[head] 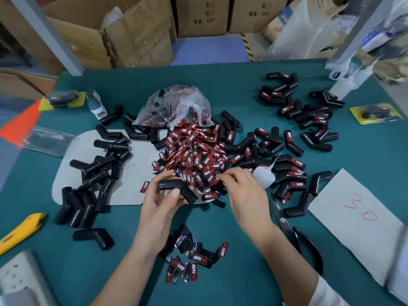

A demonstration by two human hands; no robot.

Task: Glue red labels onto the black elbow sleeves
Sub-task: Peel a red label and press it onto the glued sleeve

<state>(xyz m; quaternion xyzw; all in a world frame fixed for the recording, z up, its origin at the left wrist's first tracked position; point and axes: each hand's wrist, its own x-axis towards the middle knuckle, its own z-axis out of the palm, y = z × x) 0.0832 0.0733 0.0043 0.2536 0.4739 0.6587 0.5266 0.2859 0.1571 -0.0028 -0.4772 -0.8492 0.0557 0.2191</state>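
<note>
Forearms come in from the bottom edge, with a small loose batch of labels [196, 261] lying on the green counter [242, 250] between them. Left hand [163, 197] has its grip closed round a bare black elbow sleeve [177, 188], thumb on top, bend facing up. Right hand [242, 186] is at the near edge of the main label pile [194, 151], fingertips curled down into it; looks like it's pinching at a label, but can't tell if it has one.

Unlabelled sleeves [95, 173] are stacked left, finished ones [291, 175] right and far right. White glue bottle [263, 176] lies just beside the right hand.

Step, as I read it: pick one label. Advice: isolate a single piece, printed face up, check none is stuck beneath. Keep the sleeve's flat leg presented, glue thinly, press square to the leg axis, hold till it grabs.
</note>
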